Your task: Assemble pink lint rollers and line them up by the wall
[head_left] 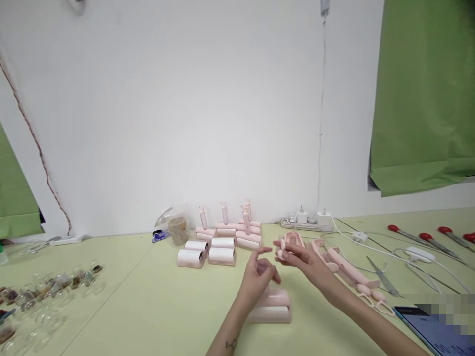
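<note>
My right hand (297, 257) pinches a small pink plastic part (282, 251) between thumb and fingers, held above the table. Close by on its left is my left hand (261, 269), its index finger stretched toward that part and the other fingers loosely bent, with nothing visible in them. Below the hands lies a pink roller-shaped piece (272, 309), partly covered by my left hand and wrist. Loose pink plastic pieces (351, 269), some with heart-shaped loops (384, 308), lie to the right, partly behind my right forearm.
White rolls on pink bases (221, 255) and upright pink handles (224, 213) stand toward the wall. A tape roll in a plastic bag (178, 230) is beside them. Right: a power strip (306, 226), cables, a blade (384, 278), red-handled tools (432, 240), a phone (432, 329). Left: small glass domes (52, 287).
</note>
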{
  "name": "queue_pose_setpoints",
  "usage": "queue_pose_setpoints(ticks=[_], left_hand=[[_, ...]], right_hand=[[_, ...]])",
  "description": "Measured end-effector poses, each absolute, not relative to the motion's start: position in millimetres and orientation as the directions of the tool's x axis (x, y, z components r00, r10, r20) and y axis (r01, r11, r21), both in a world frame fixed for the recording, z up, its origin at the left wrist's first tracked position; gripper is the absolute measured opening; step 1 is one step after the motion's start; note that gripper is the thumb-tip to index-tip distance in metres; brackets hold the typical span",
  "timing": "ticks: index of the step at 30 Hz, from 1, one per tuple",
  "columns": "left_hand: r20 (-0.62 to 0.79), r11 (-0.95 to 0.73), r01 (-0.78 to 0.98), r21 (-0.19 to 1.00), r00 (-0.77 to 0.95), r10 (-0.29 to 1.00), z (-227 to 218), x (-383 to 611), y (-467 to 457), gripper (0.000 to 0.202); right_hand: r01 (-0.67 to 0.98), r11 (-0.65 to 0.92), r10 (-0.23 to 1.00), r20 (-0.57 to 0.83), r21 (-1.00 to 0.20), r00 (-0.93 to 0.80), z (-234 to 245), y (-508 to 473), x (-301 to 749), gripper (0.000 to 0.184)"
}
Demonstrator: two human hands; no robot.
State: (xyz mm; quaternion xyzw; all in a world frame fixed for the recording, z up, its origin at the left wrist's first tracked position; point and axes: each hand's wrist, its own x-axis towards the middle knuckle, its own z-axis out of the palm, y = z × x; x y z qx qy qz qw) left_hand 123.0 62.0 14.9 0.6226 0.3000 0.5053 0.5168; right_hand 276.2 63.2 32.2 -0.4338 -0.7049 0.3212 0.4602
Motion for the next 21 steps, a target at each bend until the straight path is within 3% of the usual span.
queue_pose_setpoints(ticks=[4,9,17,21], left_hand=[[0.242,-0.196,-0.169,0.966,0.321,0.915,7.1,122.7,71.0,0.038],[0.211,-0.15,-0.192,0.97,0.353,0.912,5.3,123.4,76.5,0.039],[0.198,-0.128,-0.24,0.962,0.291,0.936,-4.2,127.9,75.4,0.032],[0.19,-0.108,-0.257,0.96,0.32,0.928,-6.2,125.8,76.4,0.034]], right_hand=[[0.256,0.473,0.874,0.415,-0.843,-0.252,50.9,59.9,249.8,0.028],[0.331,0.488,0.872,0.431,-0.808,-0.234,43.5,60.7,237.6,0.018],[0.494,0.546,0.821,0.551,-0.677,-0.152,27.8,54.0,230.3,0.016],[0.453,0.575,0.817,0.507,-0.681,-0.274,34.2,54.5,235.8,0.015]])
